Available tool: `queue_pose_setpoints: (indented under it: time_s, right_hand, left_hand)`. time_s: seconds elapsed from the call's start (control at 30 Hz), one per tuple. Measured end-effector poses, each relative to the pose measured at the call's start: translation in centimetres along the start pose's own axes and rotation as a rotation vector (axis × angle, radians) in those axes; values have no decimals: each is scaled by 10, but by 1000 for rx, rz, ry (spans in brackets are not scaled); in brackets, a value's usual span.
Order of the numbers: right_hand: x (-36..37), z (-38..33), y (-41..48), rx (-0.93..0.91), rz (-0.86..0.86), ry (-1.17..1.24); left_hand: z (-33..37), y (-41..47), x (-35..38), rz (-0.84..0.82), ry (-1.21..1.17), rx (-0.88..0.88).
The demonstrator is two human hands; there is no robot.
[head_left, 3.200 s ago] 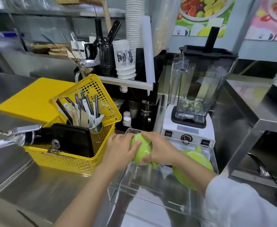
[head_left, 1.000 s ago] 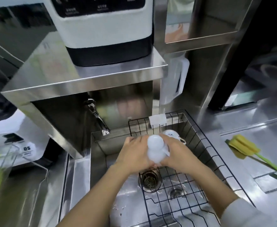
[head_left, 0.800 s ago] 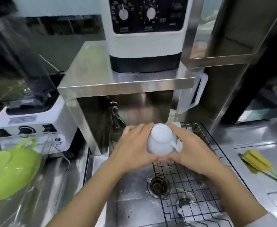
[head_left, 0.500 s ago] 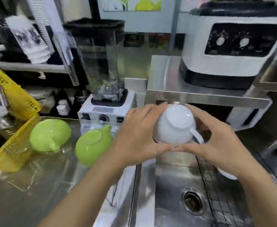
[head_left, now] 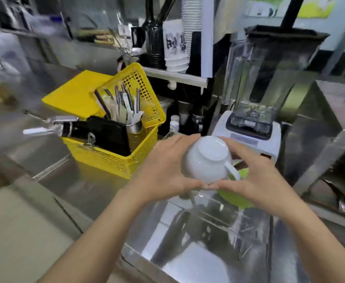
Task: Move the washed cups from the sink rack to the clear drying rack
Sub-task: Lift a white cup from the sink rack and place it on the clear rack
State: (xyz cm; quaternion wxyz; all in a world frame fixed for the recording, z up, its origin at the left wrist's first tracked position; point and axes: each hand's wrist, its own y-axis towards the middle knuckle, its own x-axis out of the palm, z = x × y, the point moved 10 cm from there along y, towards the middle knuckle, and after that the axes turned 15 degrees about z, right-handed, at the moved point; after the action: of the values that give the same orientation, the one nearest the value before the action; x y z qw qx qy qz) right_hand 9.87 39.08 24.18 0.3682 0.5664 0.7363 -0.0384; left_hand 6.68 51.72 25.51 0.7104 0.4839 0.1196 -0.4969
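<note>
Both bare hands hold one glossy white ceramic cup with a loop handle, turned bottom-up so its round foot faces the camera. The left hand wraps the cup's left side, fingers spread over the top edge and thumb under; the right hand cups the right side, with the handle pointing down-right between its thumb and fingers. The two thumbs meet just below the cup — so each hand is closed on the cup, not free. The cup is in the air above the clear plastic drying rack, which sits on the stainless steel counter; not touching the rack as far as can be seen. A lime green cup lies in the rack just under the right hand, mostly hidden. Left of the hands is a yellow perforated plastic basket holding a black flat case and a metal tin of utensils — a yellow cutting board leans behind it. Behind the cup stands a blender with a clear jar on a white base. Background shelf with stacked paper cups is blurred.
</note>
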Motion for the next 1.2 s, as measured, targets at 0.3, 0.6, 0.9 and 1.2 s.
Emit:
queue_pose_setpoints:
  time_s: [0.3, 0.6, 0.9, 1.2]
  right_hand:
    - [82, 8, 8, 134, -133, 82]
    - [106, 29, 9, 205, -133, 13]
    - [110, 24, 11, 177, -105, -46]
    - [111, 20, 6, 152, -69, -25]
  left_hand:
    - [-88, -25, -3, -180, -11, -257]
    - [-110, -31, 14, -228, -66, -312]
    - [-129, -36, 29, -303, -99, -377]
    - [-128, -36, 33, -365, -128, -355]
